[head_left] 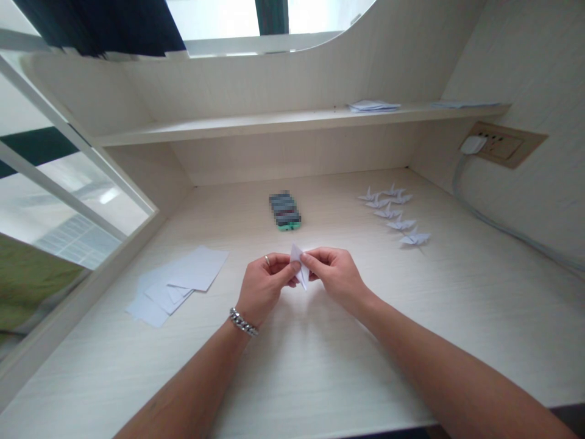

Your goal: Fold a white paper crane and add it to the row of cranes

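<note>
Between both hands, just above the desk, is a small piece of folded white paper (299, 268) shaped like a narrow diamond, its points up and down. My left hand (267, 277) pinches its left side with thumb and fingers; a ring and a chain bracelet show on that hand and wrist. My right hand (336, 271) pinches the right side, its thumb on the front of the paper. The fingers behind the paper are partly hidden. Off to the right stand several folded paper cranes (401, 224). Loose white paper sheets (198, 268) lie overlapping on the left.
A phone-like object (285, 210), blurred, with a green edge, lies behind my hands on the desk (292, 378). A shelf (256, 128) at the back holds stacked papers (373, 107). A white plug (473, 144) and cable (507, 235) run along the right wall.
</note>
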Motion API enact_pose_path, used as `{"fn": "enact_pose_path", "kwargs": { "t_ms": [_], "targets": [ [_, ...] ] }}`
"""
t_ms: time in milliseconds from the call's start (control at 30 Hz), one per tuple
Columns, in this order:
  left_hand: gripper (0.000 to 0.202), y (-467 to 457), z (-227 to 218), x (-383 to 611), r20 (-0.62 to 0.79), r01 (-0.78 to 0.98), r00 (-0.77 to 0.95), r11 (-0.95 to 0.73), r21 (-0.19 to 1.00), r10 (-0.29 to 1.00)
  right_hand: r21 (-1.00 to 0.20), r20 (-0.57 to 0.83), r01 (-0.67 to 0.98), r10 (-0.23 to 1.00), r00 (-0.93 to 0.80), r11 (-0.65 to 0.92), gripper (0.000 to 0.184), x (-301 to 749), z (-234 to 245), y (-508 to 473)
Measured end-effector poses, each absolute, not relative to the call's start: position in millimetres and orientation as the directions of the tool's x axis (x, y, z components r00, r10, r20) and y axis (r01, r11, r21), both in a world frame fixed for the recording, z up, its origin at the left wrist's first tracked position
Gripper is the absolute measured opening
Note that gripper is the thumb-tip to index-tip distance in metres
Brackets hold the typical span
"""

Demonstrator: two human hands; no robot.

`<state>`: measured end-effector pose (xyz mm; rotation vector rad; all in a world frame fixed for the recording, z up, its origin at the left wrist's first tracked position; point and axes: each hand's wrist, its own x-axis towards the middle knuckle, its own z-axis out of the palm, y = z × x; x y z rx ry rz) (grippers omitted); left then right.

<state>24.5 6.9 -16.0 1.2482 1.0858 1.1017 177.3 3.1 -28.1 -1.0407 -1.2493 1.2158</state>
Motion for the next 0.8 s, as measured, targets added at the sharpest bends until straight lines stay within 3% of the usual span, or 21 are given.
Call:
{"fn": "enact_pose_path", "kwargs": {
  "t_ms": [300, 533, 800],
  "targets": [
    [0.027, 9.0, -21.8, 23.9, -0.11, -0.225, 0.238, 0.165, 0.96, 0.965, -0.992, 0.12, -0.06, 0.99, -0.075, 0.115, 0.035, 177.3, -28.3, 2.3],
    [0.027, 11.1, -24.8, 19.2, -0.102, -0.11, 0.221, 0.129, 0.986, 0.97, -0.998, 0.055, -0.042, 0.993, -0.109, 0.05, 0.028, 179.6, -28.8, 4.4],
    [0.023, 7.9, -19.9, 22.5, -0.108, 0.016, 0.233, 0.107, 0.994, 0.966, -0.991, 0.134, -0.005, 0.99, -0.04, 0.134, 0.017, 182.2, -23.2, 3.7]
  ]
}}
